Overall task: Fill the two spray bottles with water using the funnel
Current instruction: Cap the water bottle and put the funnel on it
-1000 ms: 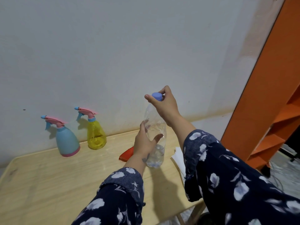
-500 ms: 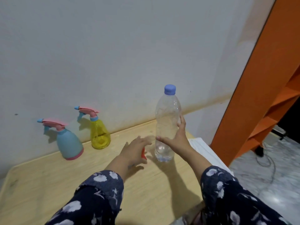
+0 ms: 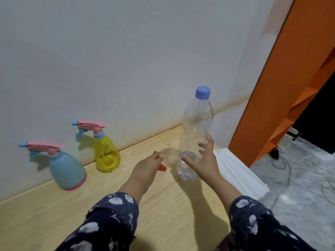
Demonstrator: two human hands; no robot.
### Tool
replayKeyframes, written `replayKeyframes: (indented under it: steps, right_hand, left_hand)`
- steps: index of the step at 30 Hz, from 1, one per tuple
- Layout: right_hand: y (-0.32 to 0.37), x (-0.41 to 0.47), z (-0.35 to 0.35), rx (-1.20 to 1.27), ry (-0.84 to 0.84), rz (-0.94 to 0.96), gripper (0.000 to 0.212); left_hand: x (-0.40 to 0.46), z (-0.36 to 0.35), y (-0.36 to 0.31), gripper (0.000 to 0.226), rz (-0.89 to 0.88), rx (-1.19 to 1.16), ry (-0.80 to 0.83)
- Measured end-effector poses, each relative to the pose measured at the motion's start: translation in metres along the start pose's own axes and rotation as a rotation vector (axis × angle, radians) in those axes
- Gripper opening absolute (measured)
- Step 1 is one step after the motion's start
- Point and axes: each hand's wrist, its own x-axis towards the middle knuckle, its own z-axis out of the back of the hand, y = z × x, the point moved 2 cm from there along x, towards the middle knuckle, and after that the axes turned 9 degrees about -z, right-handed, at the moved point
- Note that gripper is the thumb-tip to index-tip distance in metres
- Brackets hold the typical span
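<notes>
Two spray bottles with pink triggers stand against the wall: a light blue one at the left and a clear yellow one beside it. A clear water bottle with a blue cap stands upright on the wooden table, with a little water at its bottom. My right hand curls loosely around its lower part, thumb in front and fingers behind. My left hand lies over the red funnel on the table, fingers curled on it; only the funnel's tip shows.
A folded white cloth lies at the table's right end. An orange shelf unit rises at the right. Cables trail across the grey floor below it. The wall runs close behind the bottles.
The water bottle went from being held up by both hands to standing on the table. My left hand let go of it and moved down onto the red funnel.
</notes>
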Motion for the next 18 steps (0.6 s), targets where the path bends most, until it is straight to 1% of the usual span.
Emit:
replayKeyframes:
  steps: [3, 5, 7, 8, 10, 12, 14, 16, 18]
  right_hand:
    - [0.002, 0.012, 0.003, -0.008, 0.002, -0.011, 0.105]
    - [0.003, 0.019, 0.003, -0.018, 0.007, -0.016, 0.105]
    - [0.004, 0.029, 0.003, -0.001, -0.003, -0.025, 0.105]
    - [0.004, 0.031, 0.006, 0.011, -0.007, -0.038, 0.104]
    - [0.009, 0.08, 0.011, 0.011, 0.056, -0.012, 0.105]
    - [0.013, 0.089, 0.008, 0.036, 0.071, -0.016, 0.105]
    - [0.015, 0.102, 0.006, 0.056, 0.091, 0.006, 0.106]
    - [0.015, 0.132, 0.009, 0.056, 0.124, 0.008, 0.107]
    - [0.017, 0.162, 0.008, 0.045, 0.156, 0.019, 0.107]
  left_hand:
    - [0.008, 0.005, 0.005, 0.056, 0.11, -0.251, -0.083]
    - [0.014, 0.009, 0.007, 0.053, 0.189, -0.424, -0.196]
    - [0.024, 0.011, 0.009, 0.054, 0.247, -0.546, -0.31]
    - [0.027, 0.011, 0.008, 0.056, 0.297, -0.633, -0.373]
    - [0.067, 0.004, 0.015, 0.062, 0.501, -0.822, -0.555]
    - [0.071, 0.0, 0.015, 0.066, 0.584, -0.989, -0.615]
    - [0.081, -0.017, 0.016, 0.068, 0.633, -1.099, -0.639]
    - [0.103, -0.027, 0.012, 0.068, 0.688, -1.191, -0.718]
    - [0.125, -0.038, 0.016, 0.068, 0.725, -1.219, -0.801]
